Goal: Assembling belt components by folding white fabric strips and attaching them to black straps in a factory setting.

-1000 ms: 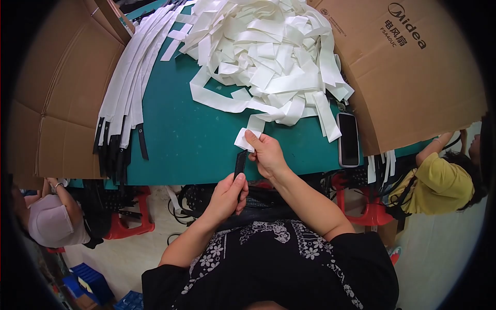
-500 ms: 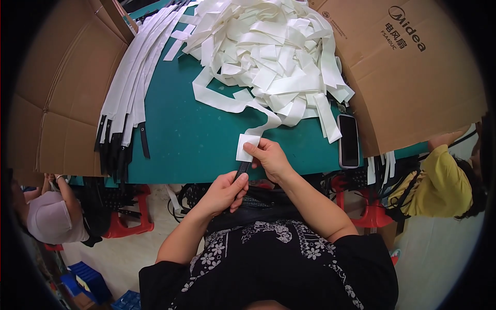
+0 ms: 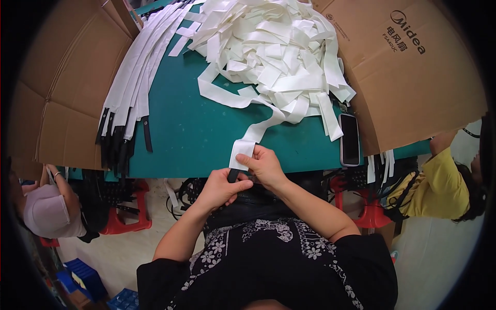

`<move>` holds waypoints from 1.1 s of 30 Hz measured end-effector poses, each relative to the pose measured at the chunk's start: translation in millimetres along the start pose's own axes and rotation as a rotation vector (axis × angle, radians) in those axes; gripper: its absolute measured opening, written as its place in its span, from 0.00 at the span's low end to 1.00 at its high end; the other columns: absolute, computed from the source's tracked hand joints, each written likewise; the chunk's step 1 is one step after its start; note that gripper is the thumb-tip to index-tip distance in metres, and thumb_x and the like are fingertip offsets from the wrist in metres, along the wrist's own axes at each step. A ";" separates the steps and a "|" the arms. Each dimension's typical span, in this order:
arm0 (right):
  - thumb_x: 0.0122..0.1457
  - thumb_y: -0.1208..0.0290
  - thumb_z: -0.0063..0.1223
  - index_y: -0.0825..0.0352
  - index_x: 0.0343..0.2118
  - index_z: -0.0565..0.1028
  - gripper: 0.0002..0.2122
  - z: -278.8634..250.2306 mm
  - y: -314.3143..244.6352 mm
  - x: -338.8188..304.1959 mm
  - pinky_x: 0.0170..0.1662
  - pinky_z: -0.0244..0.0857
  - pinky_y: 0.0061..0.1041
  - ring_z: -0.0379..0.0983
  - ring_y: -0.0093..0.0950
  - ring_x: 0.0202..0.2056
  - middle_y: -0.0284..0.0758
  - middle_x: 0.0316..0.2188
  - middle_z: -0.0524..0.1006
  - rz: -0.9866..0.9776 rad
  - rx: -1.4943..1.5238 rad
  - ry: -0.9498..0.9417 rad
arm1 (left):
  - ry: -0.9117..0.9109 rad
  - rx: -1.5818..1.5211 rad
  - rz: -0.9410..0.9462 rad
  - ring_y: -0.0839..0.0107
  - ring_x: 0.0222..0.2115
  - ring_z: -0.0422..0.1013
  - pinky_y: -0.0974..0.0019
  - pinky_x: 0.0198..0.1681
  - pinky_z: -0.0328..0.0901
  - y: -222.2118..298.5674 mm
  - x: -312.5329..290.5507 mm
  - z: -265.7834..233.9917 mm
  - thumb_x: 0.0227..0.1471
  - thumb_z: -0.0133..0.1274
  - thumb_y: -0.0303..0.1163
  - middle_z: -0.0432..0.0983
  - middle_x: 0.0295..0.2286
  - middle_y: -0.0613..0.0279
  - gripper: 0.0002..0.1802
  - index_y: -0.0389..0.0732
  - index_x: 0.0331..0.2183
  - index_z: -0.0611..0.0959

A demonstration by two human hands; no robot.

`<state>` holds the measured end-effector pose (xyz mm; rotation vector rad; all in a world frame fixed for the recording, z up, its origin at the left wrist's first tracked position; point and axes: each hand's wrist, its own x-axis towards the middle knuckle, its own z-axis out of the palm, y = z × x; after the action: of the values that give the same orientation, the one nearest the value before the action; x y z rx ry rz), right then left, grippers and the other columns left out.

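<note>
Just over the near edge of the table, my left hand (image 3: pixel 219 188) is closed on a dark strap (image 3: pixel 234 175), pinching it near its upper end. My right hand (image 3: pixel 264 168) pinches the near end of a white fabric strip (image 3: pixel 242 152), thumb on top. The black strap meets the white strip's end between my hands; whether it lies inside or beneath the strip I cannot tell. From there the white strip curves up to a large heap of loose white strips (image 3: pixel 279 64) on the green table (image 3: pixel 181 129).
Several white strips with black ends (image 3: pixel 132 77) lie along the table's left side. Brown cardboard flaps (image 3: pixel 75 88) rise at left, with another cardboard panel (image 3: pixel 408 77) at right. A phone (image 3: pixel 350 139) lies beside that panel. Other people sit at left and right on red stools.
Both hands have shifted slightly left and toward me. The white strip's end now covers more of the black strap, and less black shows between my hands.
</note>
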<state>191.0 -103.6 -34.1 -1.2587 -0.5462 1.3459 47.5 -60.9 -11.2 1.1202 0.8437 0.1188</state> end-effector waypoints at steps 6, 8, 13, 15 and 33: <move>0.52 0.72 0.52 0.69 0.31 0.73 0.07 11.8 -5.8 -4.8 0.22 0.57 0.13 0.67 0.15 0.22 0.31 0.26 0.75 -0.002 0.018 -0.038 | 0.056 -0.062 0.185 0.79 0.12 0.64 0.77 0.15 0.61 2.7 -2.1 -3.7 0.41 0.58 0.28 0.69 0.20 0.65 0.16 0.34 0.33 0.71; 0.52 0.71 0.52 0.68 0.31 0.73 0.07 3.4 -18.7 6.4 0.20 0.52 0.12 0.66 0.13 0.21 0.30 0.25 0.75 -0.057 0.074 0.038 | 0.019 0.165 0.314 0.76 0.15 0.69 0.77 0.22 0.66 -18.4 -10.7 -18.4 0.48 0.51 0.33 0.71 0.20 0.63 0.13 0.33 0.32 0.72; 0.51 0.70 0.53 0.69 0.32 0.73 0.08 27.9 -15.4 -13.4 0.20 0.52 0.13 0.62 0.13 0.19 0.29 0.25 0.74 0.029 -0.043 -0.047 | -0.116 -0.039 -0.057 0.74 0.18 0.71 0.76 0.22 0.66 -0.9 -48.3 -29.0 0.55 0.39 0.37 0.72 0.18 0.61 0.16 0.33 0.30 0.73; 0.50 0.70 0.54 0.69 0.31 0.73 0.09 41.8 -4.0 -29.4 0.20 0.52 0.13 0.62 0.13 0.20 0.28 0.23 0.73 0.087 0.000 -0.120 | -0.189 -0.203 -0.037 0.74 0.19 0.71 0.74 0.24 0.67 1.8 -54.4 -32.5 0.55 0.41 0.36 0.73 0.19 0.60 0.15 0.32 0.31 0.73; 0.50 0.70 0.54 0.67 0.28 0.73 0.06 45.1 -2.1 -45.5 0.18 0.50 0.13 0.58 0.14 0.17 0.27 0.20 0.71 0.115 0.084 -0.165 | -0.093 -0.157 0.110 0.77 0.29 0.69 0.73 0.34 0.63 -14.0 -53.7 -21.1 0.51 0.45 0.33 0.73 0.24 0.64 0.12 0.33 0.33 0.75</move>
<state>141.4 -128.7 -2.2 -1.1311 -0.5317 1.5634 -7.9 -77.6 2.5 1.0167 0.6782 0.2193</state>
